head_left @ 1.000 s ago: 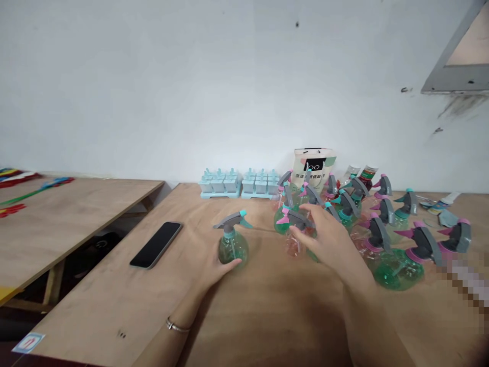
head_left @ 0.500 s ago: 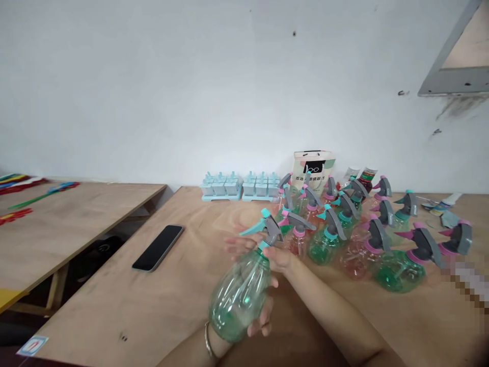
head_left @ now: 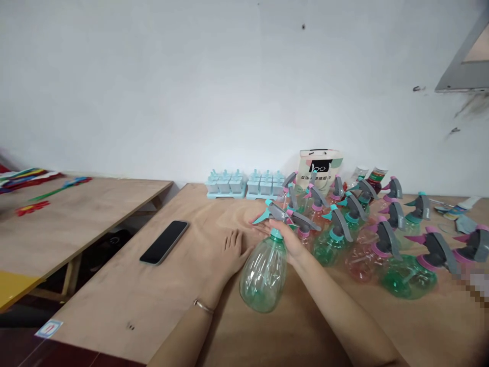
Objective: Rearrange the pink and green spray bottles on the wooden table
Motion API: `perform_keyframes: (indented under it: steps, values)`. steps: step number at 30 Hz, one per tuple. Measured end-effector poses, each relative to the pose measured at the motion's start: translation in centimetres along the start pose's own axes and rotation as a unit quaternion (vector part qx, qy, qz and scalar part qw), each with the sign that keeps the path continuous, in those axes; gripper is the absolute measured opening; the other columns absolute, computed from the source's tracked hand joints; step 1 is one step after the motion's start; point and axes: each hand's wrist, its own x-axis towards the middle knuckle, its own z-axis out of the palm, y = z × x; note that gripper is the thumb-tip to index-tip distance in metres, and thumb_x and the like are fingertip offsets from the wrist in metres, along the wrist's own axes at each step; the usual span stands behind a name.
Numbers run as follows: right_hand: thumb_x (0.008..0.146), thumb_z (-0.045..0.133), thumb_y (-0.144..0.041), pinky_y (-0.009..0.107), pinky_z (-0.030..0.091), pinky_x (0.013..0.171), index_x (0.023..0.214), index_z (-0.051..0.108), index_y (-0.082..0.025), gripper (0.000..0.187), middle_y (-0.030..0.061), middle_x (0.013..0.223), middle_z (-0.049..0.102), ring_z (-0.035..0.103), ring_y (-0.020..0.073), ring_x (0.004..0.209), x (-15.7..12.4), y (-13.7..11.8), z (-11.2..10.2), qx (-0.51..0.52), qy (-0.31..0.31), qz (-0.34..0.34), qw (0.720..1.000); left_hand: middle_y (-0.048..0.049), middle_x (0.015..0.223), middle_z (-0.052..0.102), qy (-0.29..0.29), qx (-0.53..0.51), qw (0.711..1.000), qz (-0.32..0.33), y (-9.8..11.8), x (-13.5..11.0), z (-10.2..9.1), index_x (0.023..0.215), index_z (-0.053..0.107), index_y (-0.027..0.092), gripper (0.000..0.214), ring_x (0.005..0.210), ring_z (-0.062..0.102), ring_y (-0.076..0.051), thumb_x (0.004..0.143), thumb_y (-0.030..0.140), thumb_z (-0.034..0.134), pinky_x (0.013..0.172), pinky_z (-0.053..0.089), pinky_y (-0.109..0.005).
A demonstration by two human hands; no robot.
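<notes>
My right hand (head_left: 284, 239) grips a clear green spray bottle (head_left: 264, 272) by its neck, just under the grey and teal trigger head (head_left: 275, 214). The bottle hangs above the wooden table (head_left: 153, 306), its round body tilted toward me. My left hand (head_left: 231, 250) lies flat on the table just left of the bottle, fingers stretched out and holding nothing. A thin bracelet (head_left: 203, 306) circles the left wrist.
Several green and pink spray bottles (head_left: 367, 239) crowd the table's right side. A black phone (head_left: 164, 242) lies at left. Two light blue ice-pop moulds (head_left: 244, 184) and a white pouch (head_left: 320, 168) stand by the wall. A second table (head_left: 57, 224) at left carries coloured strips.
My right hand took the teal-headed bottle by the neck and lifted it. My left hand let go of the bottle's body and came down flat on the table.
</notes>
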Motion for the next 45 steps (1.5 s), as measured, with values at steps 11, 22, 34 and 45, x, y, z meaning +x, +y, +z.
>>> perform_keyframes:
  steps: [11,22,34,45]
  values:
    - [0.068,0.066,-0.072,0.04,0.057,0.081,0.099,0.072,-0.023,0.058,0.009,0.084,0.075,0.07,0.028,0.097,0.2,-0.4,0.1,-0.05,-0.025,0.025,0.998,-0.0145,0.16,0.031,-0.019,0.095,0.995,-0.006,0.4,-0.5,1.0,0.154,0.032,0.02,0.067,0.149,0.027,-0.034,0.094,0.048,0.044,0.12,0.023,-0.057]
    - [0.078,0.069,-0.044,0.043,0.044,0.104,0.093,0.072,-0.028,0.022,0.0023,0.083,0.074,0.065,0.0248,0.108,-1.1,-2.7,-0.9,-0.201,-0.027,-0.077,0.976,-0.0144,0.162,0.028,-0.042,0.078,0.996,-0.001,0.9,-0.7,-0.2,0.154,0.03,0.017,0.069,0.152,0.021,-0.032,0.095,0.053,0.038,0.121,0.019,-0.056]
    - [0.081,0.064,-0.049,0.038,0.049,0.089,0.077,0.068,-0.023,0.026,0.0052,0.079,0.072,0.067,0.0221,0.087,-1.9,-3.1,0.1,-0.178,0.001,-0.08,0.981,-0.0134,0.162,0.029,-0.041,0.074,0.996,-0.002,0.7,-0.5,0.0,0.152,0.034,0.018,0.069,0.151,0.024,-0.032,0.094,0.056,0.04,0.121,0.018,-0.055]
    - [0.079,0.064,-0.045,0.037,0.049,0.082,0.077,0.066,-0.022,0.023,0.0061,0.078,0.072,0.067,0.023,0.089,-2.0,-3.2,0.0,-0.162,0.012,-0.09,0.983,-0.0132,0.161,0.03,-0.036,0.076,0.996,-0.004,0.9,-0.6,0.0,0.152,0.034,0.019,0.068,0.151,0.024,-0.031,0.095,0.054,0.04,0.121,0.019,-0.055]
